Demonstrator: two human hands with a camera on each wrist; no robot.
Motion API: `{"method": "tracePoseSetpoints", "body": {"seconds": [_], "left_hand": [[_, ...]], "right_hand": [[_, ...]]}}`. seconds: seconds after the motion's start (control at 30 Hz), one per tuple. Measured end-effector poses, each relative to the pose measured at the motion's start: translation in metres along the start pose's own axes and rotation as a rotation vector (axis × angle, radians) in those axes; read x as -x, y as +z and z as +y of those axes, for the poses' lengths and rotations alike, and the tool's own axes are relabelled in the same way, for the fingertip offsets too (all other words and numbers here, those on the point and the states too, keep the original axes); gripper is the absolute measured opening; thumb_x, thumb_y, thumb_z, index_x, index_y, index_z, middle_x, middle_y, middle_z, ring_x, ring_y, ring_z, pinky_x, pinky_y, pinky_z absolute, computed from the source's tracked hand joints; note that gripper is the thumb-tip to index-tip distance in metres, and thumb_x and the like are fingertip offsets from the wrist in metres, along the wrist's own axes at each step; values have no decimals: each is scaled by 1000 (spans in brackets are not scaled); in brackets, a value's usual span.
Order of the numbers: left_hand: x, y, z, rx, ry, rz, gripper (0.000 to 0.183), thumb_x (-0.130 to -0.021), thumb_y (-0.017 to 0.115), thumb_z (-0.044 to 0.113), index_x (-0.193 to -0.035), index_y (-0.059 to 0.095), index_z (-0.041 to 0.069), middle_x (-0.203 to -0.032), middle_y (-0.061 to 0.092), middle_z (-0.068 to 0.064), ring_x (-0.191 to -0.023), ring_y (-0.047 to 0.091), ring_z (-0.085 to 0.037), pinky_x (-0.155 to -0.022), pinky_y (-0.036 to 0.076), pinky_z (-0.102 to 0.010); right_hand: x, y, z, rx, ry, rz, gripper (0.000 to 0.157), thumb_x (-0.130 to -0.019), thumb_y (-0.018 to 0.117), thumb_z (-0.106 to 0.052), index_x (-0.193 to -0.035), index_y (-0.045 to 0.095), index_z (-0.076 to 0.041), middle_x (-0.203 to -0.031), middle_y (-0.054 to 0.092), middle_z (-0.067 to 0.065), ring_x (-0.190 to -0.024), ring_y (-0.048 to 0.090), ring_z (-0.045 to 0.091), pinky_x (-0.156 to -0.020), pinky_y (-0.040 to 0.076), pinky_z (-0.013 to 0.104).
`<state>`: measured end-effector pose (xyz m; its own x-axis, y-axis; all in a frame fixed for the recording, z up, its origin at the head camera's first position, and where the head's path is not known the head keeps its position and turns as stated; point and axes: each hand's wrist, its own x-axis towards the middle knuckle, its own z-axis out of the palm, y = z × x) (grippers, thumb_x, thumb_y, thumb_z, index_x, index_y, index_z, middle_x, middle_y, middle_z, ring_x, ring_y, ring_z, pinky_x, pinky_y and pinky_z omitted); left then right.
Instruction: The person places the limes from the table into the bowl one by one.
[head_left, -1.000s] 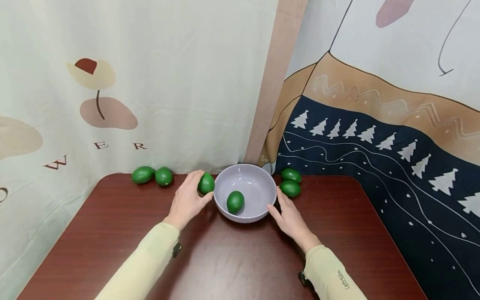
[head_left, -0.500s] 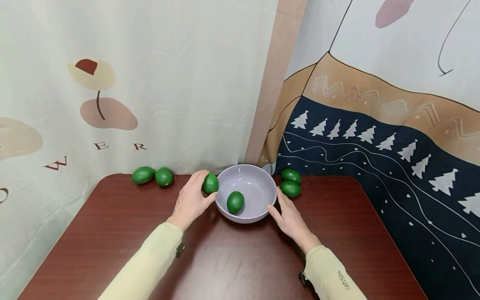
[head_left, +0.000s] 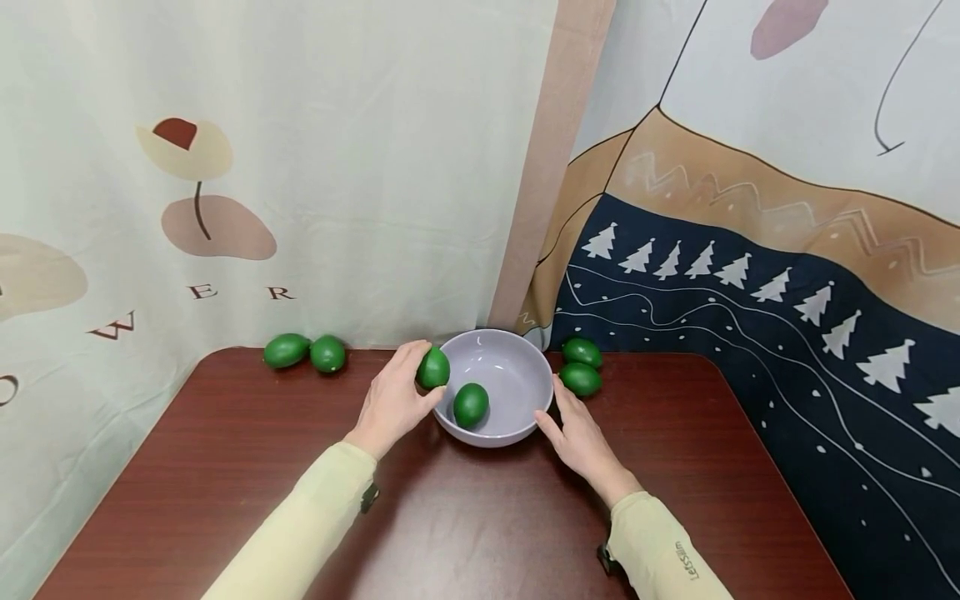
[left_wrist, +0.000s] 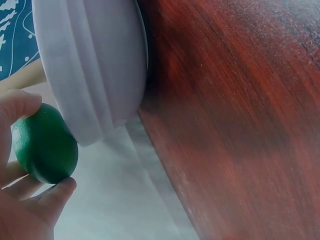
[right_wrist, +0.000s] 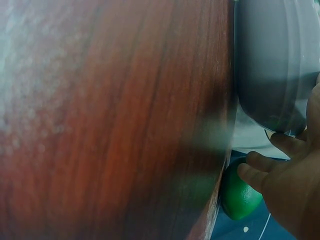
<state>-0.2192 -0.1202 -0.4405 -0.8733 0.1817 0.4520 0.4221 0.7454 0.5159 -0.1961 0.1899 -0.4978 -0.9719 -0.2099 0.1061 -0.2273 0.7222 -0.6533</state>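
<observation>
My left hand (head_left: 396, 397) pinches a green lime (head_left: 433, 368) between thumb and fingers, level with the left rim of a pale lilac bowl (head_left: 517, 392). In the left wrist view the held lime (left_wrist: 46, 145) is close against the outer wall of the bowl (left_wrist: 92, 65); whether they touch I cannot tell. One more lime (head_left: 471, 406) lies inside the bowl at its front left. My right hand (head_left: 585, 437) rests at the bowl's right side with fingers extended. In the right wrist view its fingertips lie beside the bowl (right_wrist: 270, 60) and near a lime (right_wrist: 240, 192).
Two limes (head_left: 287, 351) lie at the table's back left edge. Another two limes (head_left: 581, 379) sit just right of the bowl, behind my right hand. The reddish-brown table (head_left: 480, 525) ends at a patterned curtain (head_left: 375, 167) behind.
My left hand has moved to the right with the lime, from just outside the bowl to over its left rim. The right hand and the bowl stay about where they were.
</observation>
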Motion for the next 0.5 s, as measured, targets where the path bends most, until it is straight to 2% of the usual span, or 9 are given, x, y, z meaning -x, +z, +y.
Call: {"method": "tracePoseSetpoints", "body": {"seconds": [0.27,0.5], "left_hand": [[-3,3,2,-5,3,-55,66,-80,85,20,-139,60,6,-141,59,-6,-120,63,-28,-98,54,-46],[-3,9,3,-19,31,-79,66,-80,87,19,-139,61,6,-141,59,-7,-120,63,-28,-98,55,-47]], "right_hand": [[1,1,0,5,-44,32,74,-107,58,-33,-162,24,3,-166,30,23,-151,32,42,-121,28,59],[1,0,-1,1,-46,35,74,-106,58,-32,-162,25,3,-165,31,23,-151,32,42,-121,29,59]]}}
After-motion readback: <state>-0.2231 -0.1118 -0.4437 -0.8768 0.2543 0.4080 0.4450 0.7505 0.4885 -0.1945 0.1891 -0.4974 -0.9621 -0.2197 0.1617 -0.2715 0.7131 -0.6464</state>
